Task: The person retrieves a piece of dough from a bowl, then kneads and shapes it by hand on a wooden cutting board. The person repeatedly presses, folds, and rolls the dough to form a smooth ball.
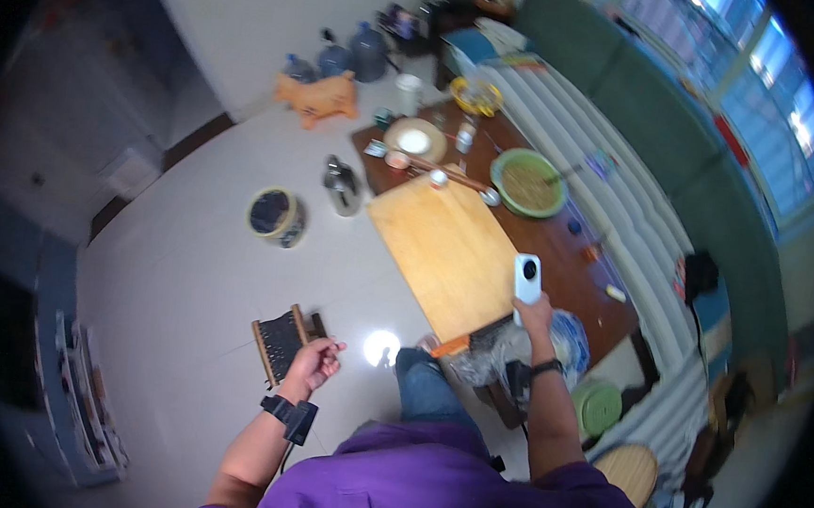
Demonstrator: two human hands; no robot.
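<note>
My right hand [536, 314] grips a pale smartphone [527, 280] by its lower end, its back with a round dark camera facing up. It is over the right edge of a wooden board [450, 250] that lies on a brown table [576, 266]. My left hand [316, 364] hangs over the floor with loosely curled fingers apart and nothing visible in it. Beneath and beside it stands a folding stool [280, 344] with a dark seat. A green basin [529, 183] with a brownish mixture and a utensil stands beyond the board. A rolling pin [448, 170] lies along the board's far edge.
Near my right forearm are plastic bags [492, 352] and a blue-and-white bowl [571, 340]. A green stool [596, 407] is by the table. On the floor stand a metal flask [341, 187], a patterned bin [276, 216] and an orange animal toy [319, 98]. A sofa [639, 171] runs along the right.
</note>
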